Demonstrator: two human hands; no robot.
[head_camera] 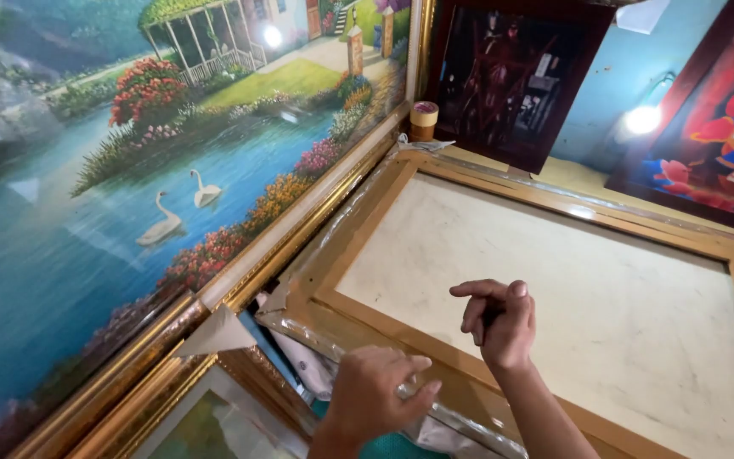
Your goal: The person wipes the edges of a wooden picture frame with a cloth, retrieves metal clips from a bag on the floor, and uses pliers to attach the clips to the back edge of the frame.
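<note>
Left hand [375, 393] pressing down, fingers curled, on the clear plastic wrap [333, 344] bunched along the near rail of the wooden frame [435, 361]; seemingly holding the film taut against the edge, though whether pinching or merely flattening, impossible to tell. Right hand [494, 319] hovering just beyond, over the inner edge of the same rail, fingers bunched and half closed as if gripping something small; nothing clearly showing between them. Frame lying face down directly under both hands, pale backing board [571, 289] facing up, probably for working on the rear. Long axis running from beneath the hands away to the right, far corner pointing toward a roll of tape [423, 120] standing well beyond the fingers. Left of the left hand, a large framed painting of swans [172, 212] leaning upright; just beside that wrist, another gilt frame [214, 399].
</note>
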